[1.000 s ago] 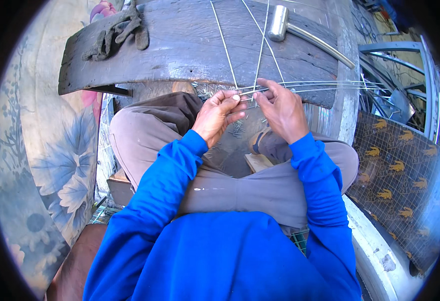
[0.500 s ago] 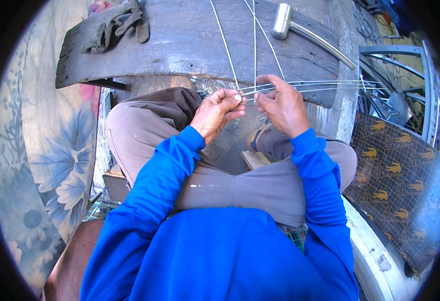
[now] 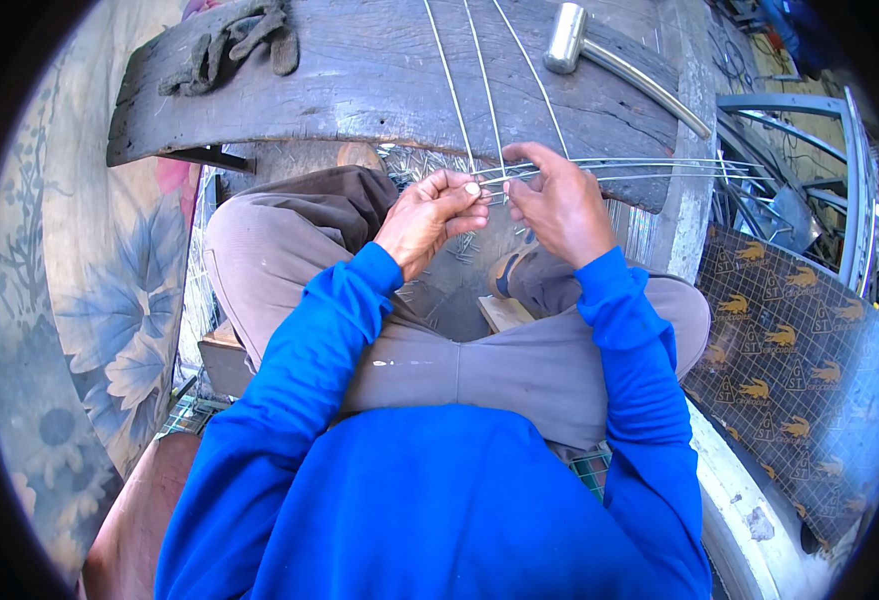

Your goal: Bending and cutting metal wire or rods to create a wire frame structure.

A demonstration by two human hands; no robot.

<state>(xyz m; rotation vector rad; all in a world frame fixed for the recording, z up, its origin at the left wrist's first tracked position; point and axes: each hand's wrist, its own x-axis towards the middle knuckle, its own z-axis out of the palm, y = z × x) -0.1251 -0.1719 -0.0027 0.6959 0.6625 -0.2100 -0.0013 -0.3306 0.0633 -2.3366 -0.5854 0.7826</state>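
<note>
Several thin metal rods cross each other between my hands above my lap. Some run off to the right, and three reach away over the dark wooden bench. My left hand pinches the rods near their left ends, thumb on top. Close beside it, my right hand is closed on the rods at a crossing, with its index finger bent over them. The fingertips partly hide where the rods meet.
A metal hammer lies at the bench's right side. Dark work gloves rest at its far left. Metal frames stand to the right, above a dark patterned board. Cut wire bits litter the floor beneath the bench.
The middle rod's far end has swung left, so the three rods now fan apart instead of two crossing. Both hands keep their hold in nearly the same place.
</note>
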